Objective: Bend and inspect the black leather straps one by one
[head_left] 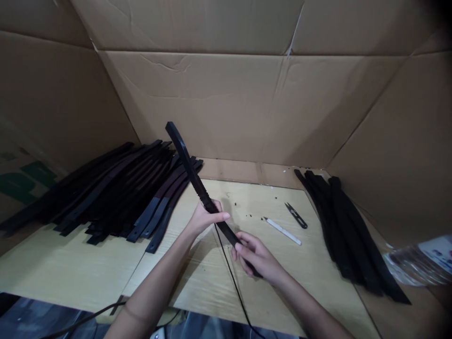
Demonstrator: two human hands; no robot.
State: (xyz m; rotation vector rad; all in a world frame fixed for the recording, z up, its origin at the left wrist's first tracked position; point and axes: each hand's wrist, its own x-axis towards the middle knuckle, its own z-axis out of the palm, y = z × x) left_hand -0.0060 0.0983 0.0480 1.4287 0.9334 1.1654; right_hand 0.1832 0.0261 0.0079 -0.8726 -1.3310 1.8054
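A long, slightly curved black strip [189, 167] slants across the middle of the view, its far end raised above the table. My left hand [208, 215] is closed around its middle, thumb laid across it, just below a stretch wound with dark cord. Nearer its lower end, my right hand [253, 254] grips the same strip between thumb and fingers. A thin black cord [229, 268] hangs from beside my left hand and runs down past the table's front edge. What the strip is made for cannot be told.
Many similar black strips [116, 188] lie piled at left; several more [348, 230] lie at right. A white pen-like tool [282, 230] and black thread snips [296, 215] rest on the table [197, 292]. A clear plastic bottle [420, 261] lies far right. Cardboard walls [212, 103] enclose the back and sides.
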